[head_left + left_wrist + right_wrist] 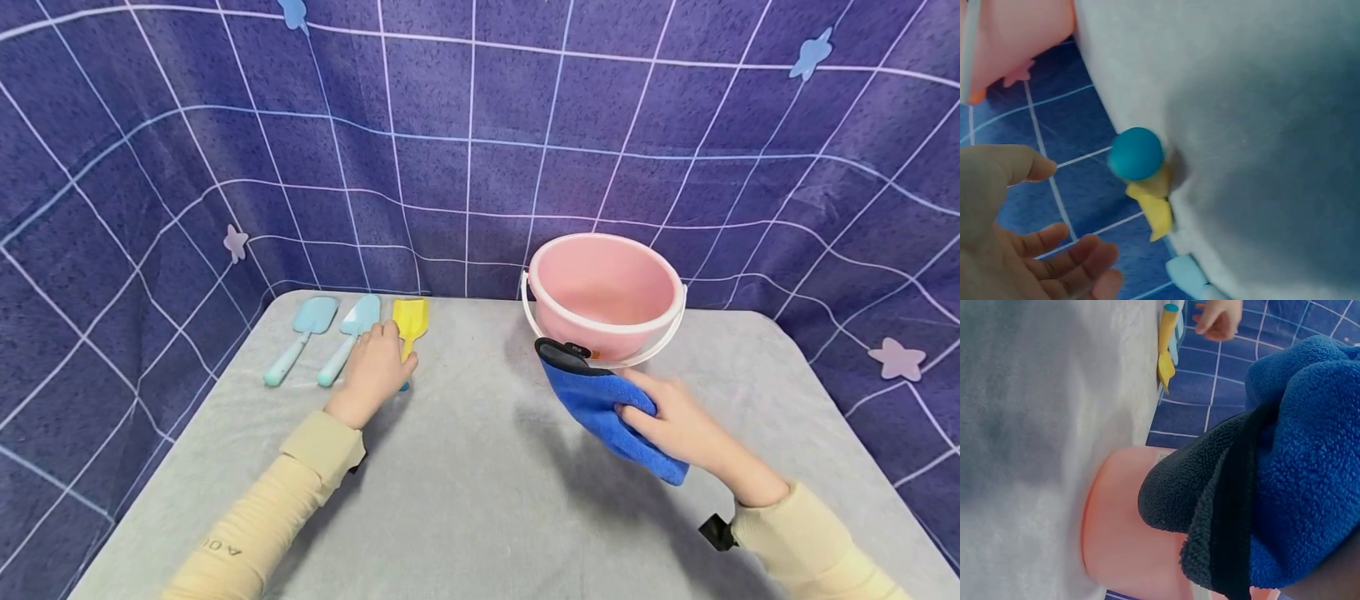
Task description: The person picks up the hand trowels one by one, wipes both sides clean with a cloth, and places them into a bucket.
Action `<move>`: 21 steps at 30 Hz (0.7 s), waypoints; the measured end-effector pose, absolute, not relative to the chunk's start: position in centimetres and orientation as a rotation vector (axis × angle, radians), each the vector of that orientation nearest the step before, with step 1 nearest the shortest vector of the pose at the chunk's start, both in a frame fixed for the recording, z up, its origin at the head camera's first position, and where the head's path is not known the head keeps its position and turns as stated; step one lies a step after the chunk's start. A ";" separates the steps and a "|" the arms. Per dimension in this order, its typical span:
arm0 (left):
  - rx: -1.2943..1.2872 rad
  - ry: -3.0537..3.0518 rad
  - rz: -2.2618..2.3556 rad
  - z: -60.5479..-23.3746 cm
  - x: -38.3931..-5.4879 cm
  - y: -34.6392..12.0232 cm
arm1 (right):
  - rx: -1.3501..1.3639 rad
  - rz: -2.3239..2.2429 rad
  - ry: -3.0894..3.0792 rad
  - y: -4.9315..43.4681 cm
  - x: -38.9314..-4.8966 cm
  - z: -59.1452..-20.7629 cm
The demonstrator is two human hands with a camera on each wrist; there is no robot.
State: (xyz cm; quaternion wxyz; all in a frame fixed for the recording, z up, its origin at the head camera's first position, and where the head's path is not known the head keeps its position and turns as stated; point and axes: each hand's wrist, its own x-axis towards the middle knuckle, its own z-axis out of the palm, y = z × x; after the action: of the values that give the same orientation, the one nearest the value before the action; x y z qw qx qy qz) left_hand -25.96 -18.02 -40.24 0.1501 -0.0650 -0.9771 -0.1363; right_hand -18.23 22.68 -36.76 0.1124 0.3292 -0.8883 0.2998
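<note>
My left hand hovers over a small yellow shovel with a blue handle end. In the left wrist view its thumb and fingers are spread apart, and a gap separates them from the handle. A blue cloth with a dark grey underside and black edging hangs folded in my right hand, pinched between thumb and fingers. That cloth is held in front of a pink bucket with a white handle, partly covering its lower front in the head view.
Left of the yellow shovel lie two light blue shovels, a flat-ended one and a pointed one. Everything rests on a grey cloth-covered table. A dark blue curtain with white grid lines and stars surrounds its back and sides.
</note>
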 end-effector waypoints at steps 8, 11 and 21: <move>-0.076 -3.028 -0.474 -41.7 -27.4 -18.7 | 0.927 0.859 -2.601 22.9 -17.9 -37.3; -0.002 -3.120 -0.518 -42.0 -27.9 -18.7 | 0.920 0.854 -2.598 22.9 -17.9 -37.3; 0.141 -3.214 -0.523 -43.4 -28.9 -17.9 | 0.913 0.868 -2.600 22.8 -17.8 -37.2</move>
State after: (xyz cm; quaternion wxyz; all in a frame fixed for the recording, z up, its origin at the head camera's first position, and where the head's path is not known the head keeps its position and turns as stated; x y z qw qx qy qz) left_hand -28.91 -17.93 -43.44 -0.0589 0.0433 -0.9844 -0.1602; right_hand -17.83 22.83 -37.18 0.1261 0.3135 -0.8928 0.2980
